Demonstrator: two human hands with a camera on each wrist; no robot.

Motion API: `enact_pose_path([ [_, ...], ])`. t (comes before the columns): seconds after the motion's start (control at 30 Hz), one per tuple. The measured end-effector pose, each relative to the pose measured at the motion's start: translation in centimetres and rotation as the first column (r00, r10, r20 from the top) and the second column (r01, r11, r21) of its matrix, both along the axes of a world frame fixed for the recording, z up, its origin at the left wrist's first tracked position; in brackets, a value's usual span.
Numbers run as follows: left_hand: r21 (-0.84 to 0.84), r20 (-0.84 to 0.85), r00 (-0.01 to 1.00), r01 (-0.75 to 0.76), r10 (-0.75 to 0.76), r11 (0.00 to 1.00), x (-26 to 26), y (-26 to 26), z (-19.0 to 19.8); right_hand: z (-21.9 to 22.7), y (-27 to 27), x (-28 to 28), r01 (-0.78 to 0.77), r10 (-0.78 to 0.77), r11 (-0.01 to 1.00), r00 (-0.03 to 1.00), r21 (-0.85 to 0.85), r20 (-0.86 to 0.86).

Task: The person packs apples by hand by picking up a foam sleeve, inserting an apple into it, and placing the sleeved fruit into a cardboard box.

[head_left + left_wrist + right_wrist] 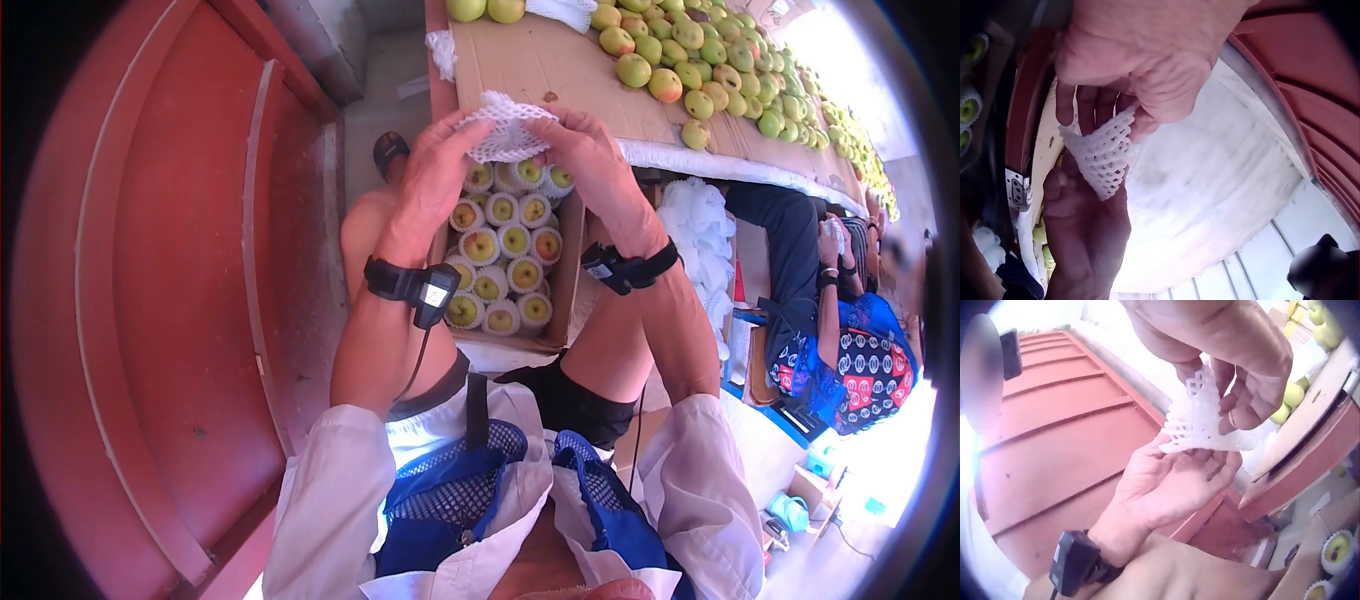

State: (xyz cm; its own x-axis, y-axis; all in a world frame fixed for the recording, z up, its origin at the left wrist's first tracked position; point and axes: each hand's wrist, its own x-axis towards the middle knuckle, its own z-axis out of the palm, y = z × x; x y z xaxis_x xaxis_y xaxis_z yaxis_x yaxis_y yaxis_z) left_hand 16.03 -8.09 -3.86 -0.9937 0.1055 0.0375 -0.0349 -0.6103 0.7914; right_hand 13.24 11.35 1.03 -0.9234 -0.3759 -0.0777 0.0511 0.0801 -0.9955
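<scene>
A white foam net fruit sleeve (505,125) is stretched between the two hands, over the near edge of the sorting table. The left hand (440,165) pinches one side of its rim between thumb and fingers. On the other side, the right hand (590,165) grips the sleeve with curled fingers. It tapers like a cone in the left wrist view, and no fruit shows inside the netting (1194,419). Below the hands, between the knees, stands a cardboard box (572,275) with rows of yellow-green apples (513,240), each in a white foam sleeve.
Many loose green and reddish apples (690,75) cover the cardboard-topped table (530,60). White foam sleeves (697,240) are heaped right of the box. Another person (830,320) sits at the far right. A red metal panel (180,270) stands close on the left.
</scene>
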Motion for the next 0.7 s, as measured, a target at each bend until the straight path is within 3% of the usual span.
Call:
enact_pose_path([
  [0.17, 0.072, 0.049, 0.997, 0.052, -0.056, 0.996, 0.0, -0.8, 0.0, 1.5, -0.3, 0.3, -0.042, 0.071, 0.991, 0.971, -0.126, 0.227],
  [0.4, 0.154, 0.068, 0.994, 0.076, -0.087, 0.985, 0.4, -0.7, 1.3, -0.7, -0.1, -1.5, -0.059, 0.181, 0.936, 0.926, -0.347, 0.331],
  [0.6, 0.019, -0.055, 0.995, 0.081, -0.079, 0.997, 0.3, -0.5, 0.7, -0.5, 0.3, -1.9, 0.013, 0.157, 0.891, 0.929, -0.454, 0.336],
  [0.7, -0.089, 0.001, 1.0, 0.02, -0.02, 0.996, 0.2, -0.3, 0.2, -0.3, 0.2, -1.8, 0.05, 0.127, 0.882, 0.933, -0.469, 0.337],
])
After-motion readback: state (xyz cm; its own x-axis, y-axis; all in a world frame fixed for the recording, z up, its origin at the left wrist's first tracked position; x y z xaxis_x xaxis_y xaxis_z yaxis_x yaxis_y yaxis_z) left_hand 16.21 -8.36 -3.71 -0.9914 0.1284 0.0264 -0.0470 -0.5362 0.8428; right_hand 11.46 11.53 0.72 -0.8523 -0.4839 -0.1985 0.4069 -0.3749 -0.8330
